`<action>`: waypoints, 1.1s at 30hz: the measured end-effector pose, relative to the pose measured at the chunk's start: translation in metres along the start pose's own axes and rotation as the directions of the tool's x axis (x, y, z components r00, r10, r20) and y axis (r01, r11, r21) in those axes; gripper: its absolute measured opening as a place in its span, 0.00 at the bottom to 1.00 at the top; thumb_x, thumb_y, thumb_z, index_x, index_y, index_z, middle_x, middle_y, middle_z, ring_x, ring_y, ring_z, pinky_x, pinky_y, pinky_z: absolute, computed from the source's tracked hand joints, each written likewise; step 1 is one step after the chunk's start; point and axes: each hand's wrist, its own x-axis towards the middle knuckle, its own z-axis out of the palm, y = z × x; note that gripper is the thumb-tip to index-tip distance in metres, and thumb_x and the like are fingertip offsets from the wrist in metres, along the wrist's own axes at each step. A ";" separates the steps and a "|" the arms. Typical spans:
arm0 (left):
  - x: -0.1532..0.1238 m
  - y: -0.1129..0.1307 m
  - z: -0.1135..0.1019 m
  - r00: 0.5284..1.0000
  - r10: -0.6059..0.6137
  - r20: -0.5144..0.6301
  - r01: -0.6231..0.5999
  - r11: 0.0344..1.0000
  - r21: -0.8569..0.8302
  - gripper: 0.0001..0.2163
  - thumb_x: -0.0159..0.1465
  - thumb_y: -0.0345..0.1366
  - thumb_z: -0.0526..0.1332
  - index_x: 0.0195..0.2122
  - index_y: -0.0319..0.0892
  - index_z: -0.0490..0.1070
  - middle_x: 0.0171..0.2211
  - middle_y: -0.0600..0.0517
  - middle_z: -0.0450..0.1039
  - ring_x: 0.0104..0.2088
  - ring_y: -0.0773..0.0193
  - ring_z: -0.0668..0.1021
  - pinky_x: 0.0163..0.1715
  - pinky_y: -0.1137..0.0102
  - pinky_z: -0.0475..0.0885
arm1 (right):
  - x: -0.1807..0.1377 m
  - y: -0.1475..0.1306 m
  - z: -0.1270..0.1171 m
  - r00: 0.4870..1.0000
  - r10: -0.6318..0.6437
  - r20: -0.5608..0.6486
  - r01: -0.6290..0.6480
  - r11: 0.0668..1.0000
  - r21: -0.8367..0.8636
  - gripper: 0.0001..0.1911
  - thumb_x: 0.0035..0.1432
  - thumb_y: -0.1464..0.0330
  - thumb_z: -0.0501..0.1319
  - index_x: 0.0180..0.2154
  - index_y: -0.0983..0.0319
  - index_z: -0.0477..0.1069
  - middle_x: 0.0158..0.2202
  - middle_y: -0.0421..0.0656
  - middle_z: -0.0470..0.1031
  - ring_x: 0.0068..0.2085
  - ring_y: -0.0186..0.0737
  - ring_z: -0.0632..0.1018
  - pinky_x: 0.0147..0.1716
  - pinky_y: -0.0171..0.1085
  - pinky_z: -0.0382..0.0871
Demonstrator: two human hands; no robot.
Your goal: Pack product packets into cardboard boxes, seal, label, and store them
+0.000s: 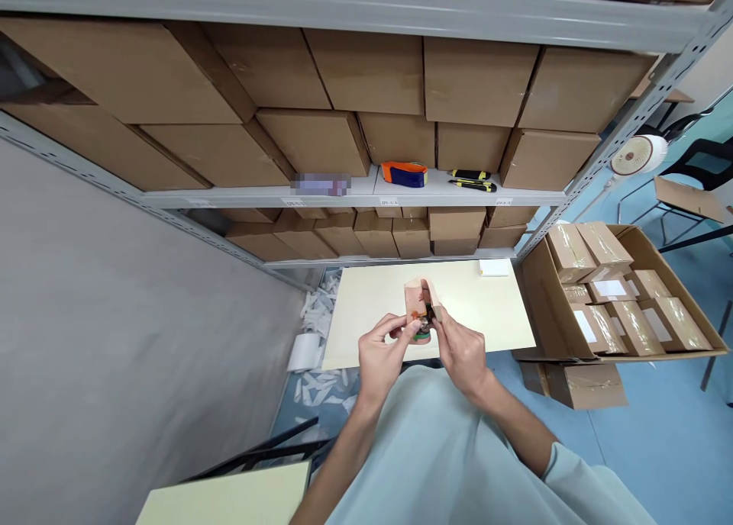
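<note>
Both hands hold a small peach-coloured folded piece [414,297] over the near part of a cream tabletop [372,300]. It has a dark and green printed pattern and a curved upper edge; whether it is a box, a pouch or a card I cannot tell. My left hand [382,355] pinches its lower left side between thumb and fingers. At its right side, my right hand [463,351] grips the edge, with some fingertips hidden behind it. A white flat box [495,268] lies at the table's far right corner.
Shelves of cardboard boxes [366,67] rise ahead. On the shelf lie an orange and blue strap roll [405,174] and yellow-black box cutters [473,183]. A large carton [547,323] of taped boxes stands right. Paper scraps [321,307] cover the floor left, beside a grey wall [143,319].
</note>
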 end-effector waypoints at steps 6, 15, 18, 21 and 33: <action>0.002 -0.006 -0.007 0.994 -0.099 0.051 0.104 0.990 -0.096 0.17 0.63 0.52 0.73 0.37 0.41 0.87 0.32 0.49 0.79 0.33 0.63 0.75 0.37 0.69 0.72 | -0.002 -0.007 -0.003 0.988 -0.140 -0.070 0.137 0.989 -0.056 0.27 0.80 0.72 0.55 0.76 0.62 0.62 0.47 0.50 0.89 0.38 0.42 0.90 0.39 0.35 0.85; 0.005 -0.007 -0.021 0.992 -0.118 0.043 0.122 0.985 -0.118 0.18 0.61 0.54 0.75 0.38 0.42 0.88 0.31 0.51 0.76 0.33 0.63 0.76 0.36 0.70 0.75 | -0.001 -0.027 -0.019 0.996 -0.087 -0.033 0.091 0.987 0.133 0.17 0.80 0.71 0.55 0.62 0.63 0.75 0.37 0.46 0.87 0.32 0.40 0.86 0.34 0.34 0.80; 0.008 -0.010 -0.026 0.987 -0.150 0.062 0.158 0.976 -0.150 0.20 0.60 0.56 0.75 0.39 0.42 0.88 0.31 0.50 0.76 0.33 0.61 0.78 0.33 0.68 0.78 | -0.002 -0.038 -0.021 0.998 -0.048 0.047 0.035 0.968 0.249 0.13 0.80 0.70 0.55 0.44 0.61 0.78 0.29 0.42 0.81 0.25 0.35 0.80 0.29 0.32 0.74; 0.009 -0.012 -0.031 0.986 -0.161 0.053 0.167 0.975 -0.145 0.20 0.60 0.56 0.75 0.39 0.43 0.88 0.33 0.49 0.78 0.34 0.60 0.80 0.34 0.67 0.79 | -0.002 -0.043 -0.020 0.993 0.028 0.117 -0.062 0.952 0.299 0.15 0.80 0.67 0.55 0.38 0.59 0.74 0.27 0.40 0.78 0.25 0.33 0.76 0.28 0.32 0.71; 0.003 -0.013 -0.044 0.992 -0.060 -0.113 0.066 0.996 0.054 0.15 0.63 0.52 0.73 0.38 0.45 0.87 0.31 0.50 0.78 0.31 0.62 0.78 0.33 0.69 0.74 | 0.003 -0.039 -0.005 0.961 0.117 0.250 -0.213 0.891 0.400 0.15 0.79 0.64 0.55 0.42 0.60 0.77 0.35 0.44 0.83 0.32 0.37 0.79 0.35 0.33 0.75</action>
